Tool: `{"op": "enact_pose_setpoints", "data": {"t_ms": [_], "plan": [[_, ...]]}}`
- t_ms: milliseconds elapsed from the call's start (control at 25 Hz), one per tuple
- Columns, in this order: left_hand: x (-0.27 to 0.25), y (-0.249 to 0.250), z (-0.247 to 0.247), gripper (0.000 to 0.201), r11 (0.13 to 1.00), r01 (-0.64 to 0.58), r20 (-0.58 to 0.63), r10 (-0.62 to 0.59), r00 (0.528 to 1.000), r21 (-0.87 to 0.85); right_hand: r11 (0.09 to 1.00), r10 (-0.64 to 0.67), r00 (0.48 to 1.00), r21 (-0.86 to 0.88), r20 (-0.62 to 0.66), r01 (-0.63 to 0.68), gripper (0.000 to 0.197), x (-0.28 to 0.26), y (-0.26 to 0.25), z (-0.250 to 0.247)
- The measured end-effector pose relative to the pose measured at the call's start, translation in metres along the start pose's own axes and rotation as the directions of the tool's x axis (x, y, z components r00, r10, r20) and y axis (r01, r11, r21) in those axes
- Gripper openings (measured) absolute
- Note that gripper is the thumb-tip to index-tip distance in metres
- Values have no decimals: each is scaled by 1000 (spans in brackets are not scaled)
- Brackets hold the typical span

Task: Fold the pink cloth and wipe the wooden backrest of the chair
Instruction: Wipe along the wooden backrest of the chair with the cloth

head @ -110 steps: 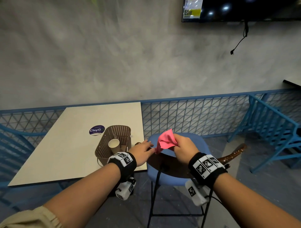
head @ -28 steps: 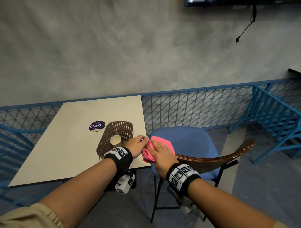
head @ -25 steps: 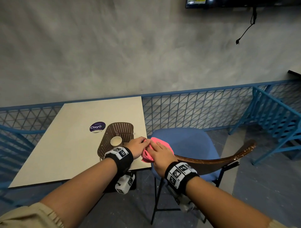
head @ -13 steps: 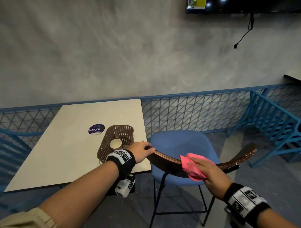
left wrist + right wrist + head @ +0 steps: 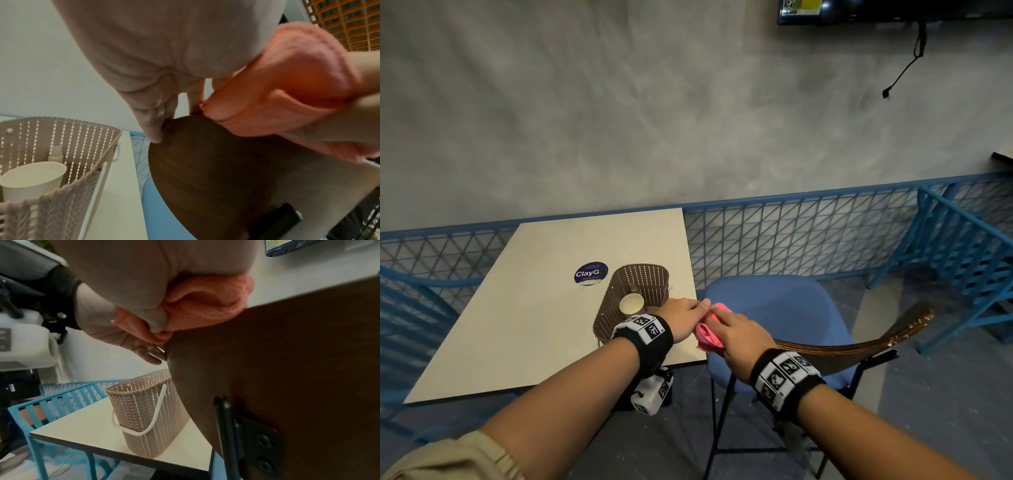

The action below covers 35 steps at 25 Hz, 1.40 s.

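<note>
The chair's curved wooden backrest (image 5: 859, 349) runs from the table edge off to the right, above the blue seat (image 5: 774, 308). My left hand (image 5: 690, 313) grips its left end, the thumb (image 5: 154, 131) on the near face of the backrest (image 5: 205, 178). Right beside it, my right hand (image 5: 729, 325) holds the folded pink cloth (image 5: 707, 335) wrapped over the top edge. The right wrist view has the thumb (image 5: 157, 324) pinching the cloth (image 5: 205, 305) against the backrest (image 5: 287, 369). The cloth (image 5: 287, 81) nearly touches my left fingers.
A cream table (image 5: 534, 325) stands to the left, with a brown perforated basket (image 5: 640, 284) holding a paper cup (image 5: 631, 304) at its near right corner. Blue mesh railing (image 5: 791, 233) runs behind, and a blue chair frame (image 5: 962, 257) stands at the right.
My right hand slid the cloth leftward along the backrest, from its middle back to the left end beside my left hand. The left hand kept its hold.
</note>
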<state>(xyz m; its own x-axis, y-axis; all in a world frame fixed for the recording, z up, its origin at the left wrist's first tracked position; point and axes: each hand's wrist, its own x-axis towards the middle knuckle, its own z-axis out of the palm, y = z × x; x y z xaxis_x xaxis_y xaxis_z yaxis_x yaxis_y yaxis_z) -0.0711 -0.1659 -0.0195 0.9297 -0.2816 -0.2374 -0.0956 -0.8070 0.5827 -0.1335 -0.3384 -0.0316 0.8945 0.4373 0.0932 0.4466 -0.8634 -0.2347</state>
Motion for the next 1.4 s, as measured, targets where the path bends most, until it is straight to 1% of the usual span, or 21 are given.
{"op": "enact_pose_setpoints", "data": {"t_ms": [80, 120, 240, 320, 400, 440, 480, 600, 720, 800, 920, 1000, 1120, 1200, 1280, 1320, 1400], "plan": [[1, 1, -1, 52, 1000, -1, 4, 1, 1000, 21, 999, 36, 998, 2, 58, -36, 60, 14, -7, 1], [2, 1, -1, 50, 999, -11, 7, 11, 1000, 36, 999, 39, 997, -2, 65, -39, 59, 16, -7, 2], [5, -3, -1, 46, 995, -47, 26, 45, 999, 84, 1000, 9, 999, 16, 34, -10, 67, 3, 3, 2], [6, -3, 1, 51, 987, -65, 38, 60, 997, 145, 1000, -7, 1000, 27, 22, 7, 76, -17, 21, 2], [6, 0, 9, 71, 975, -51, 49, 41, 998, 218, 998, -64, 997, 26, -48, 65, 84, -44, 43, 2], [6, 2, 14, 80, 971, -33, 50, 22, 998, 237, 996, -88, 994, 11, -58, 89, 85, -60, 55, 2], [6, 3, 18, 84, 971, -19, 52, 6, 999, 238, 995, -99, 994, -18, -52, 98, 85, -76, 69, 3], [8, 5, 26, 80, 980, -8, 52, -3, 999, 197, 989, -94, 993, -120, -77, 84, 85, -123, 113, 1], [4, 4, 24, 73, 978, -16, 42, 7, 999, 207, 982, -62, 996, -180, -61, 50, 91, -148, 139, 0], [1, 5, 22, 71, 977, -12, 40, 3, 999, 211, 984, -52, 996, -175, -68, 40, 90, -148, 137, 3], [-3, 6, 23, 71, 981, 1, 16, -4, 1000, 195, 994, -70, 991, -86, -111, 61, 71, -127, 118, 2], [-2, 6, 25, 72, 979, 10, -1, -10, 1000, 201, 995, -87, 987, -69, -139, 78, 66, -104, 95, 4], [-2, 8, 27, 73, 978, 21, -15, -18, 1000, 210, 996, -77, 988, -59, -136, 69, 70, -71, 57, 17], [-2, 9, 29, 74, 969, 21, -28, -14, 1000, 246, 995, -87, 989, -66, -118, 80, 77, -61, 46, 21], [-1, 9, 31, 72, 962, 21, -46, -9, 999, 273, 992, -119, 985, -65, -124, 112, 71, -64, 52, 18], [-2, 8, 31, 70, 961, 22, -55, -7, 998, 274, 991, -130, 983, -49, -128, 125, 67, -70, 60, 17], [-2, 6, 33, 65, 967, 17, -65, -1, 998, 256, 992, -129, 984, 1, -122, 130, 64, -89, 83, 13]]}}
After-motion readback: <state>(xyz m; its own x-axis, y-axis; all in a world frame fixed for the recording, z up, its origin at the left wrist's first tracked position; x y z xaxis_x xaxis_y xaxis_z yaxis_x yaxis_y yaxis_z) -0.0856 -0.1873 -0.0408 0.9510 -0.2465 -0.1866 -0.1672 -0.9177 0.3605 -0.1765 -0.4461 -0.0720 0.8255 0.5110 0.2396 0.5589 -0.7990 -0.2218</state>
